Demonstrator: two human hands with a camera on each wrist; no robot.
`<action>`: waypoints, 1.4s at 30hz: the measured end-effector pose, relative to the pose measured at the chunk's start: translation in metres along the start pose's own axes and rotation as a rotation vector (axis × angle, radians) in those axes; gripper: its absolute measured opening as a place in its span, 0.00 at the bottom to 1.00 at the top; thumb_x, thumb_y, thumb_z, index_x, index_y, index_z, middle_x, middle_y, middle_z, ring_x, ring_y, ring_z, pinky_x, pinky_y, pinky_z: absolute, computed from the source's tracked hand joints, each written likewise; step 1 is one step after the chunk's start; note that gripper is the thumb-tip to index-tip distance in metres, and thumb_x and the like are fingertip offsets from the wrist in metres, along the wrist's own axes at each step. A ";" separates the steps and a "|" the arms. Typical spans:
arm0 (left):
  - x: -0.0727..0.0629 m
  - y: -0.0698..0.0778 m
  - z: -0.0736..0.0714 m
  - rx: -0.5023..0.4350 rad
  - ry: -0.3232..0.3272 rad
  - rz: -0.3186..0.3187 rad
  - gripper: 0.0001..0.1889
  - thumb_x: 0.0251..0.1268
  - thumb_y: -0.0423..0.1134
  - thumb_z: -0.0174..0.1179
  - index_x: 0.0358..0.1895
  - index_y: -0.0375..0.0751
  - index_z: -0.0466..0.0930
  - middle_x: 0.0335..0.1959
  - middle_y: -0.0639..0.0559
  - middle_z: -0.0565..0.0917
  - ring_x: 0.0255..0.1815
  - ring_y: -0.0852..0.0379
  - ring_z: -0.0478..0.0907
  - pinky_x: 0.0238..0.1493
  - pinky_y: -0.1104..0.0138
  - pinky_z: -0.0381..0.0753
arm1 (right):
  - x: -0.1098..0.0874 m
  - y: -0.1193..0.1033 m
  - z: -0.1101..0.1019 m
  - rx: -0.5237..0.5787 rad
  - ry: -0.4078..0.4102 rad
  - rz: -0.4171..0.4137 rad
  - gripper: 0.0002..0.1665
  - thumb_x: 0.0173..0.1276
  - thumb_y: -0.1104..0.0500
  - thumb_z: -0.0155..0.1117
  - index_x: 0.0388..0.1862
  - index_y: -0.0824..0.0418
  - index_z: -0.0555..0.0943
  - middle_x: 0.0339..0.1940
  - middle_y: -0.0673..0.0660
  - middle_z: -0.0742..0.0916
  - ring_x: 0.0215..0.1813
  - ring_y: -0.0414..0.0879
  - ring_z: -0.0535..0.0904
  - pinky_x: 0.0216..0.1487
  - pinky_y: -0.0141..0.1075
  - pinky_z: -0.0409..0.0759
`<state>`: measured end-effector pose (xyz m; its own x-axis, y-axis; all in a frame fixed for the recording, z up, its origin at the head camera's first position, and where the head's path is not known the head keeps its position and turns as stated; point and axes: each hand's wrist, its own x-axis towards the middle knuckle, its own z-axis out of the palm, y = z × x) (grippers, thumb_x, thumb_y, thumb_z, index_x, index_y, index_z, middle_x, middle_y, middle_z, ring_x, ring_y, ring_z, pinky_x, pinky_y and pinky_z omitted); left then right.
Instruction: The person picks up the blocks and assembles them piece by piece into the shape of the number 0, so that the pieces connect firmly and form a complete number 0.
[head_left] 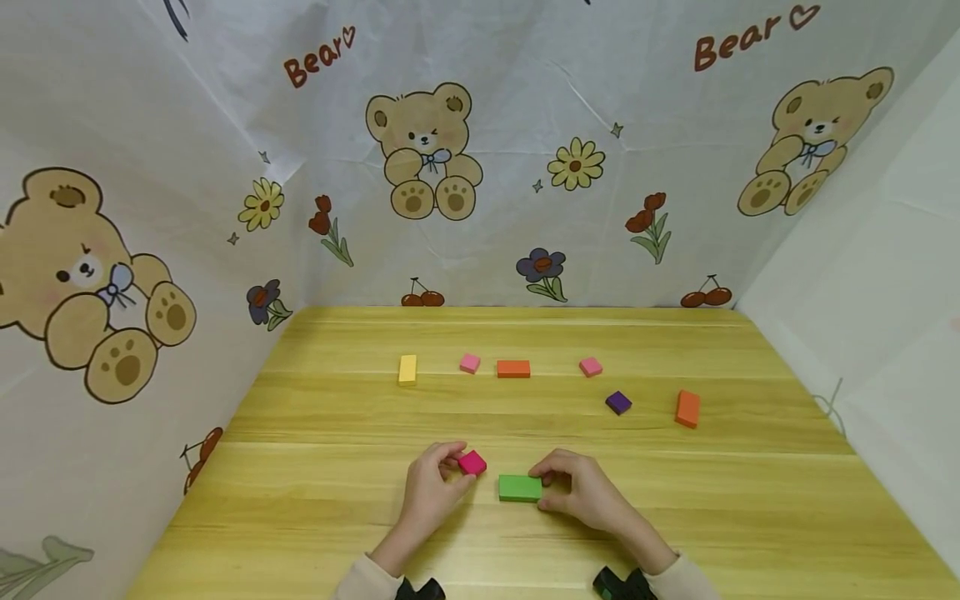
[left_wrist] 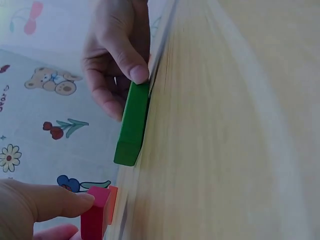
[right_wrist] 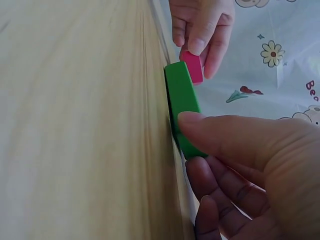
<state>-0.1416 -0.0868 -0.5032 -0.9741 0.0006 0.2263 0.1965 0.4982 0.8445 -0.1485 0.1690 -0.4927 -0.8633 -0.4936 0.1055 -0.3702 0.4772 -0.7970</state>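
Between its thumb and fingers my left hand (head_left: pixel 431 489) pinches a small magenta block (head_left: pixel 472 463), near the middle front of the table. To the right of it, my right hand (head_left: pixel 584 490) grips the right end of a longer green block (head_left: pixel 519 488). The two blocks are apart, with a narrow gap between them. In the left wrist view the thumb presses on the magenta block (left_wrist: pixel 95 214), and the green block (left_wrist: pixel 132 125) shows beyond it. The right wrist view has the thumb along the side of the green block (right_wrist: pixel 182 100).
Farther back on the wooden table (head_left: pixel 315 500) lie a yellow block (head_left: pixel 407 370), two pink blocks (head_left: pixel 470 363), an orange block (head_left: pixel 513 369), a purple block (head_left: pixel 618 402) and another orange block (head_left: pixel 687 409) at the right. A bear-print cloth (head_left: pixel 510 225) hangs behind.
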 end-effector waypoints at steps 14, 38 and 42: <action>-0.003 -0.002 0.007 0.043 -0.034 0.016 0.22 0.42 0.26 0.73 0.47 0.33 0.84 0.38 0.49 0.85 0.35 0.58 0.79 0.36 0.72 0.80 | 0.000 0.005 0.000 0.001 -0.011 -0.021 0.19 0.54 0.65 0.76 0.46 0.56 0.85 0.42 0.50 0.85 0.41 0.45 0.81 0.45 0.33 0.82; -0.007 -0.003 0.010 0.052 -0.092 0.092 0.20 0.42 0.27 0.75 0.44 0.34 0.85 0.36 0.52 0.84 0.36 0.57 0.79 0.38 0.71 0.80 | 0.000 0.006 0.001 -0.011 -0.012 -0.050 0.19 0.56 0.64 0.75 0.48 0.58 0.85 0.43 0.51 0.85 0.42 0.44 0.81 0.45 0.33 0.81; -0.007 -0.004 0.010 0.054 -0.102 0.098 0.20 0.42 0.28 0.75 0.45 0.34 0.86 0.35 0.53 0.84 0.35 0.57 0.79 0.38 0.70 0.79 | 0.000 0.007 0.002 -0.015 -0.011 -0.049 0.19 0.56 0.64 0.75 0.48 0.58 0.85 0.43 0.51 0.85 0.42 0.44 0.81 0.45 0.33 0.81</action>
<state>-0.1371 -0.0803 -0.5131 -0.9575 0.1380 0.2534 0.2873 0.5371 0.7931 -0.1507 0.1708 -0.4990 -0.8402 -0.5247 0.1372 -0.4169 0.4630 -0.7822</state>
